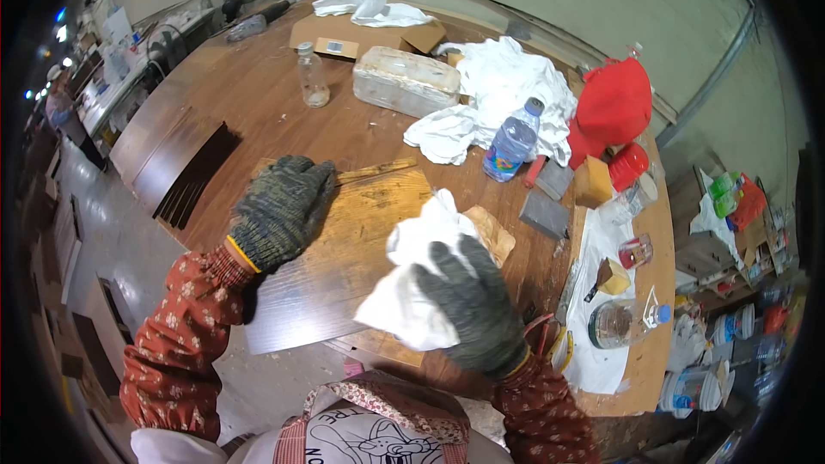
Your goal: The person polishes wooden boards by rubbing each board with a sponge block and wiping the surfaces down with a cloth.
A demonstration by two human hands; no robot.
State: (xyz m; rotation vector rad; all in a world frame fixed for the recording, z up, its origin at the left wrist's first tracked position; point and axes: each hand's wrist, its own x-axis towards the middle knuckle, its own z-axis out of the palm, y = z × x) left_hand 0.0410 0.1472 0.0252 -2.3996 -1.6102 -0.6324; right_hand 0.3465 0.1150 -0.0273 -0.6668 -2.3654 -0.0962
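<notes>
A brown wood-grain board [301,301] lies on the table in front of me, its near end reaching over the front edge. My left hand [285,206], in a dark knitted glove, grips the board's left side with its fingers bent and close together; the thumb is hidden. In the same kind of glove, my right hand [477,305] holds a bunched white cloth [408,292] at the board's right side. Part of the cloth is covered by my fingers. Just beyond it rests a crumpled tan piece [491,236].
Dark boards [185,176] are stacked at the left. Behind stand a glass bottle [314,77], a wrapped block [404,82], white rags [516,77] and a water bottle [513,142]. At right are grey blocks [546,210], a red cap [612,101] and a jug [612,324]. Another person [73,116] stands far left.
</notes>
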